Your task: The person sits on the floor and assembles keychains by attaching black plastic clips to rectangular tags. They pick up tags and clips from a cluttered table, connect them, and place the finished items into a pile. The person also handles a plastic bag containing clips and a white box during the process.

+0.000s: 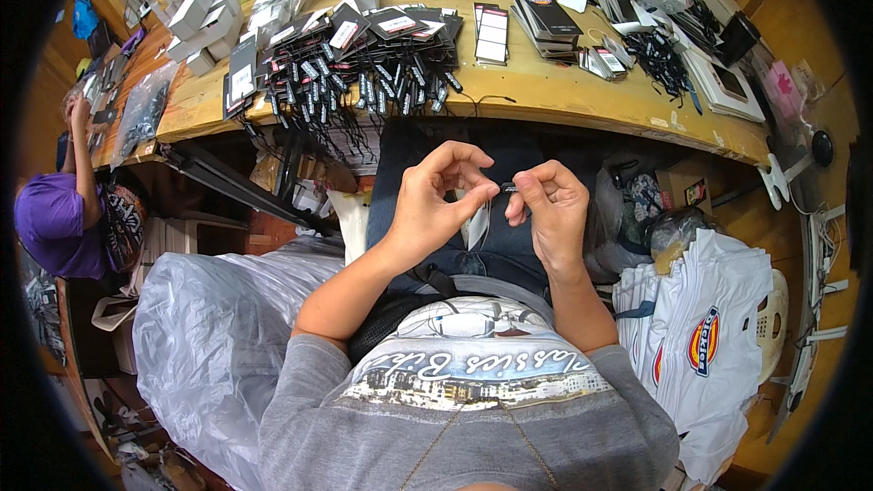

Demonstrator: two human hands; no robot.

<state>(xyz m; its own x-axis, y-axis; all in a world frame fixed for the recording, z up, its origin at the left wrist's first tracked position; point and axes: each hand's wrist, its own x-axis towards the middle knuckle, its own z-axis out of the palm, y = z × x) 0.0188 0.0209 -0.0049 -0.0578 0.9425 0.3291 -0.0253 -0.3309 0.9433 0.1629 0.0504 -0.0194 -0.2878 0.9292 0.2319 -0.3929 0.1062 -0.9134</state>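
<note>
Toggle [508, 188], small and black, sits in the gap between the two hands, above the wearer's lap and in front of the table [509, 95]. Right hand [556, 214]: thumb and forefinger pressed together on its right end. Left hand [435, 195]: forefinger arched, thumb tip right by the other end; whether it pinches anything, cannot tell. Pale card [475, 227] hangs just below the left fingers; its link to the toggle is not clear.

Handling, by judgement: toggle very light, stiff, probably smooth plastic, easy to lose from damp fingers. Best held by its ends, fingertips only. Any cord would be thin, limp, prone to tangling; card likely flat and easily creased, so take it by an edge.

On the table, left of centre: heap of dark tags [364, 45], black cords [318, 86] trailing over the near edge. White shirts [714, 309] stacked to the wearer's right.
</note>
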